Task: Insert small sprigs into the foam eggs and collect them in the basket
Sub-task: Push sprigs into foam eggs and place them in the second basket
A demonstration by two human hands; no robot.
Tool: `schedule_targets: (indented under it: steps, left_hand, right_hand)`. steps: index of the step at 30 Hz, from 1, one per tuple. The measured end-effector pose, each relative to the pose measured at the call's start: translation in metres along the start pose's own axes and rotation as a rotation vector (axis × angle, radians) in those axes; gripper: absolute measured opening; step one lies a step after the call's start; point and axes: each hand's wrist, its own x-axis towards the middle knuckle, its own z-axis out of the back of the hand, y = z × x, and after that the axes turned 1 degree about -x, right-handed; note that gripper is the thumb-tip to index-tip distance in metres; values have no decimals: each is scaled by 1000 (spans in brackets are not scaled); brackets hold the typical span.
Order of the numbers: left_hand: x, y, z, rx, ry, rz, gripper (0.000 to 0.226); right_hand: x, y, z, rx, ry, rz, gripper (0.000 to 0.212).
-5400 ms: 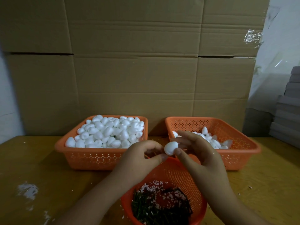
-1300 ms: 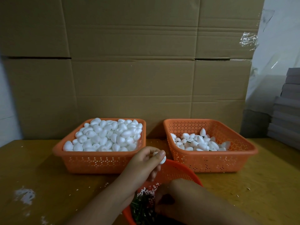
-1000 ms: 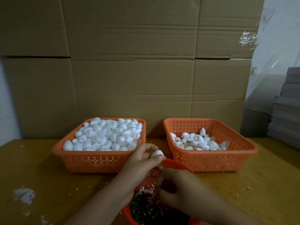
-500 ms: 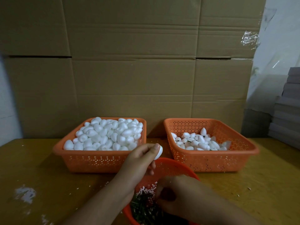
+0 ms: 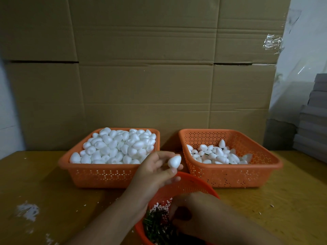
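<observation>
My left hand (image 5: 155,172) holds a white foam egg (image 5: 174,161) between thumb and fingers, above the far rim of a round orange bowl (image 5: 187,187). Dark green sprigs (image 5: 155,225) and pale crumbs lie in that bowl. My right hand (image 5: 196,213) reaches down into the bowl with curled fingers; what it holds is hidden. The left orange basket (image 5: 106,175) is heaped with plain foam eggs (image 5: 115,147). The right orange basket (image 5: 230,175) holds a smaller pile of eggs (image 5: 215,154).
Tall cardboard boxes (image 5: 145,68) stand close behind both baskets. Grey stacked sheets (image 5: 315,112) sit at the right edge. White foam crumbs (image 5: 28,211) are scattered on the yellow wooden table (image 5: 44,191) at the left.
My left hand turned the egg so its full side shows and lifted it slightly. My right hand stayed low in the sprig bowl, digging among the sprigs.
</observation>
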Motion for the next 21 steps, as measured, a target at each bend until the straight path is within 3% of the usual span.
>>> schedule_targets:
  steps: [11,16,21]
  left_hand:
    - [-1,-3,-1,192,-72,-87,25]
    - [-2,-5,-3,295,-76,-140,8]
    - [-2,-6,-5,313,-53,-107,34]
  right_hand:
    - [0,0,1,19,4,5,23]
    - [0,0,0,18,13,-9,24]
    - [0,-1,0,8,-6,-3,23]
